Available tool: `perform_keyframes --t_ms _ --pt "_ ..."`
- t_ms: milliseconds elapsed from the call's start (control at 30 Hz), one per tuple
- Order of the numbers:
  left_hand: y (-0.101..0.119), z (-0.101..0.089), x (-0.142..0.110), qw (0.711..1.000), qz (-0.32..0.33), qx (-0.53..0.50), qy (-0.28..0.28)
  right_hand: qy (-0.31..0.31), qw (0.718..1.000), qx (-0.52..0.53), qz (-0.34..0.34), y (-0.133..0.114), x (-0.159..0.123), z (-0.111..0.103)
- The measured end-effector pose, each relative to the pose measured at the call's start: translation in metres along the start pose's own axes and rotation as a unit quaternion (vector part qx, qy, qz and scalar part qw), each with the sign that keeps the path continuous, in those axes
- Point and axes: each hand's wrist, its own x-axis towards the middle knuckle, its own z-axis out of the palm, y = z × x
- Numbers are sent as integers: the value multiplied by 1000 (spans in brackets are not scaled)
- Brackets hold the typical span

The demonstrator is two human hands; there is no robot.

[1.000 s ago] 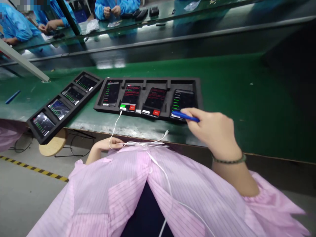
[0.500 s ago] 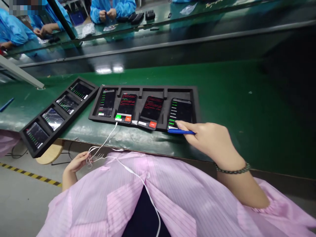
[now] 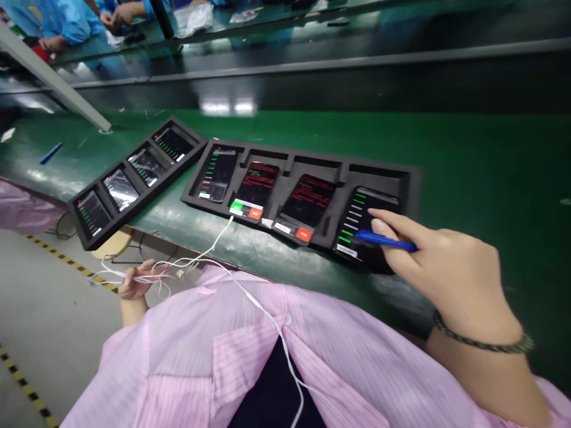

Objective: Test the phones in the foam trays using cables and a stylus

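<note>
- In our right hand (image 3: 452, 273), at the right of the frame, we grip a blue pen (image 3: 386, 241) held crosswise, and our forefinger points over the screen of the rightmost phone (image 3: 354, 217); whether it touches the glass, we cannot tell.
- With our left hand (image 3: 135, 282), at lower left, we grasp loops of white cable (image 3: 216, 242) in curled fingers.
- One strand runs up to the lower end of the second phone (image 3: 256, 187) from the left in the middle tray (image 3: 413, 187).
- That tray carries four phones across the centre of our bench (image 3: 473, 148); the third phone (image 3: 307, 205) sits askew over its near rim.
- Left of it, a slanted tray (image 3: 91, 241) carries four more, its lower end jutting past the bench edge.
- At far left lies another pen (image 3: 50, 153).
- At upper left we see co-workers' blue sleeves (image 3: 74, 21).
</note>
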Motion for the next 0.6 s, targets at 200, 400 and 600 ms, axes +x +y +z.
perform_keyframes --t_ms 200,400,600 --pt "79 47 -5 997 74 22 -1 -94 960 34 -261 -71 15 -3" --pt "113 78 -12 982 140 90 87 -350 767 241 -481 -105 23 -25" --pt "109 84 -3 970 175 115 123 -442 643 388 -491 -96 1 -14"
